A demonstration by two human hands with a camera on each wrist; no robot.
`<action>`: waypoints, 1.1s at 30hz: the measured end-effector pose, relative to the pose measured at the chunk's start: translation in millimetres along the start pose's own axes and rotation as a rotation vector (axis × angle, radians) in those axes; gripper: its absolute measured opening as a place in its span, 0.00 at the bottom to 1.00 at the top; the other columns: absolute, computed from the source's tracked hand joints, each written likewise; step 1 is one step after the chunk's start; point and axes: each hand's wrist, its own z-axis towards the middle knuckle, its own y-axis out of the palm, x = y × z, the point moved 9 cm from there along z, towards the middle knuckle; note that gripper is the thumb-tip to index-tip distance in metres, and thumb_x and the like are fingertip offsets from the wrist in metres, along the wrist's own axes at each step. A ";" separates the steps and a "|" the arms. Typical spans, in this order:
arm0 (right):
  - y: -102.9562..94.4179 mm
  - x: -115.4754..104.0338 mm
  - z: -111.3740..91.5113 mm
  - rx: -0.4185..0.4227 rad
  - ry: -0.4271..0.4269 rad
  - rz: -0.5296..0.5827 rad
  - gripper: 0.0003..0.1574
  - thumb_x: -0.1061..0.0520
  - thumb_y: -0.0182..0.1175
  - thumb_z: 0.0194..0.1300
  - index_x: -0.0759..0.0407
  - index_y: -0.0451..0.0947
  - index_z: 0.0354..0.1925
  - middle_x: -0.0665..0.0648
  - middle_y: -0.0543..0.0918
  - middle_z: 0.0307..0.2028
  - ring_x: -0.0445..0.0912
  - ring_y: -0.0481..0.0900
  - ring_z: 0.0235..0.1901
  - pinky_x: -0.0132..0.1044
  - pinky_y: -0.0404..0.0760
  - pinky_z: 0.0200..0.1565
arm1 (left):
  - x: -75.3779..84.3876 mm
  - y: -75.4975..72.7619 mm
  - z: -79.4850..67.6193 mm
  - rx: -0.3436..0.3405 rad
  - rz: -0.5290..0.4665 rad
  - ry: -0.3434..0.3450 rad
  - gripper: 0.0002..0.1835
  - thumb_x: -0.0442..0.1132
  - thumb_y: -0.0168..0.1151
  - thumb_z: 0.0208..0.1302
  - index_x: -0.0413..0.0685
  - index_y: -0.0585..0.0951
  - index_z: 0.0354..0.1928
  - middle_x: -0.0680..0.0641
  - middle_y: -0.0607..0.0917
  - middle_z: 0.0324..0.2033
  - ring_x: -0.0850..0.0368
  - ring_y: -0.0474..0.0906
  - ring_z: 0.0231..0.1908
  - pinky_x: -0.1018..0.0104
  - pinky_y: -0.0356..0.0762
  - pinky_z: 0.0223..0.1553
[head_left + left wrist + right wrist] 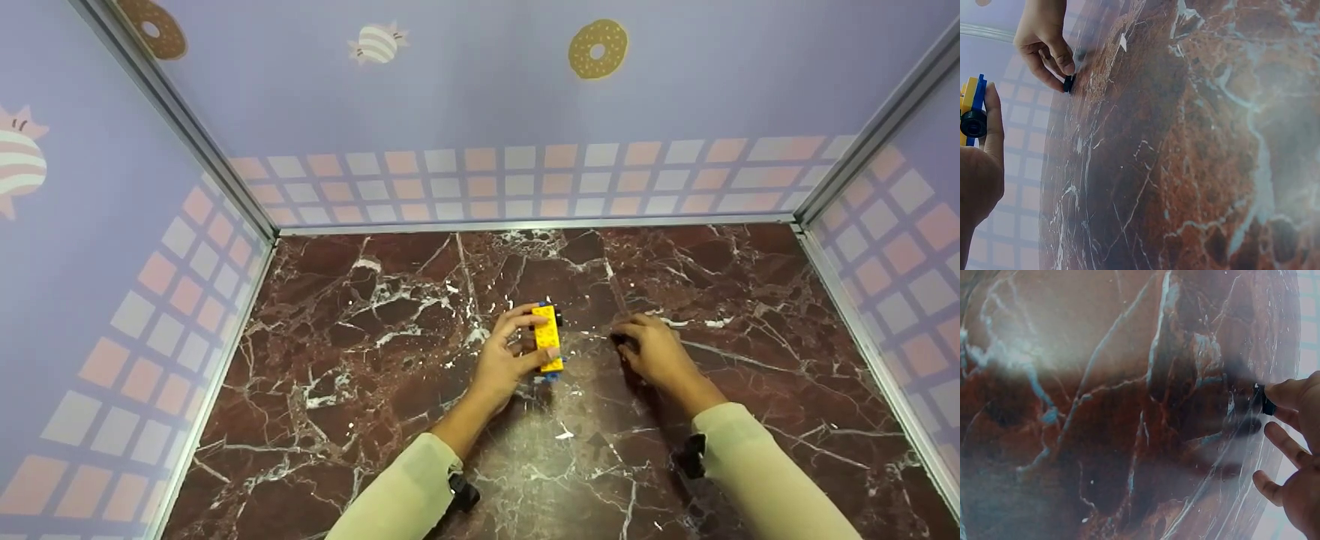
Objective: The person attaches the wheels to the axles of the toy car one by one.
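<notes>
My left hand (496, 364) grips a toy car (548, 337) made of yellow and blue building bricks, thumb on the near end and fingers along the far end. In the head view its studded yellow top faces up, and a black wheel shows on its right side near the far end. The left wrist view catches another look at a black wheel (973, 123) on the car's side. To the right, apart from the car, my right hand (661, 361) pinches a small black wheel-like piece (1267, 400) between thumb and fingertips, close to the tabletop.
Under both hands lies a dark red marbled tabletop (360, 435) with white veins and small white flecks. Purple walls with pink and white squares (480, 184) enclose it at the back, left and right. A metal strip (525, 224) runs along the back edge.
</notes>
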 end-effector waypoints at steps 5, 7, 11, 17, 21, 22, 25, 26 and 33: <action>0.7 1.3 -1.5 -0.002 0.014 0.003 0.21 0.69 0.72 0.63 0.62 0.90 0.55 0.63 0.89 0.55 0.68 0.86 0.59 0.71 0.84 0.49 | -0.4 0.4 -0.5 0.003 -0.002 -0.001 0.27 0.25 0.79 0.59 0.33 0.84 0.61 0.37 0.70 0.79 0.51 0.83 0.51 0.66 0.91 0.54; 0.6 1.1 -1.9 0.002 0.017 0.007 0.22 0.70 0.72 0.63 0.61 0.91 0.55 0.63 0.89 0.55 0.68 0.86 0.59 0.69 0.84 0.47 | -0.5 0.8 -0.9 0.002 -0.006 -0.005 0.26 0.25 0.79 0.59 0.33 0.84 0.60 0.38 0.70 0.79 0.51 0.83 0.51 0.66 0.92 0.53; 0.3 1.0 -3.3 0.012 0.020 0.000 0.20 0.71 0.71 0.62 0.61 0.91 0.53 0.63 0.89 0.54 0.67 0.87 0.58 0.67 0.83 0.45 | -0.3 1.4 -1.7 0.006 -0.002 -0.009 0.22 0.26 0.80 0.60 0.31 0.85 0.55 0.39 0.71 0.78 0.50 0.84 0.52 0.65 0.93 0.52; -1.6 -0.4 -5.7 0.031 0.011 -0.021 0.19 0.71 0.69 0.61 0.61 0.91 0.50 0.64 0.88 0.54 0.68 0.87 0.57 0.70 0.84 0.45 | -0.1 1.8 -0.6 0.009 0.019 0.005 0.18 0.29 0.81 0.61 0.31 0.86 0.50 0.40 0.72 0.77 0.49 0.83 0.56 0.65 0.92 0.55; -2.5 -0.6 -6.2 0.043 0.007 -0.005 0.17 0.72 0.70 0.60 0.62 0.91 0.48 0.64 0.89 0.53 0.67 0.87 0.57 0.71 0.85 0.47 | -0.5 2.5 -0.4 0.006 0.012 0.006 0.18 0.28 0.81 0.60 0.31 0.85 0.50 0.40 0.72 0.77 0.50 0.84 0.55 0.65 0.92 0.55; -2.9 -1.0 -6.1 0.050 0.005 0.005 0.17 0.72 0.71 0.60 0.62 0.91 0.48 0.64 0.89 0.52 0.67 0.87 0.55 0.71 0.85 0.49 | -0.3 2.8 -0.4 0.005 0.011 0.007 0.18 0.28 0.81 0.60 0.31 0.85 0.50 0.40 0.72 0.77 0.50 0.84 0.55 0.65 0.92 0.55; -4.8 -4.9 -5.2 0.080 -0.018 0.038 0.16 0.73 0.72 0.60 0.64 0.91 0.47 0.64 0.89 0.48 0.66 0.89 0.52 0.67 0.88 0.53 | 0.0 3.6 -0.1 0.003 0.005 0.011 0.18 0.28 0.80 0.61 0.30 0.85 0.51 0.39 0.72 0.77 0.51 0.84 0.56 0.64 0.92 0.56; -5.9 -7.3 -4.9 0.092 -0.031 0.048 0.16 0.73 0.73 0.60 0.64 0.91 0.47 0.64 0.89 0.47 0.65 0.89 0.50 0.66 0.89 0.54 | 0.0 3.8 0.1 0.003 0.003 0.012 0.18 0.27 0.80 0.61 0.30 0.85 0.51 0.39 0.71 0.77 0.50 0.84 0.56 0.64 0.92 0.57; -12.5 -22.4 -2.6 0.134 -0.084 0.125 0.17 0.74 0.74 0.61 0.66 0.90 0.49 0.63 0.89 0.43 0.61 0.90 0.42 0.58 0.93 0.47 | -0.5 4.5 1.4 -0.004 -0.013 0.012 0.18 0.27 0.79 0.61 0.28 0.84 0.51 0.35 0.69 0.79 0.49 0.85 0.57 0.63 0.93 0.57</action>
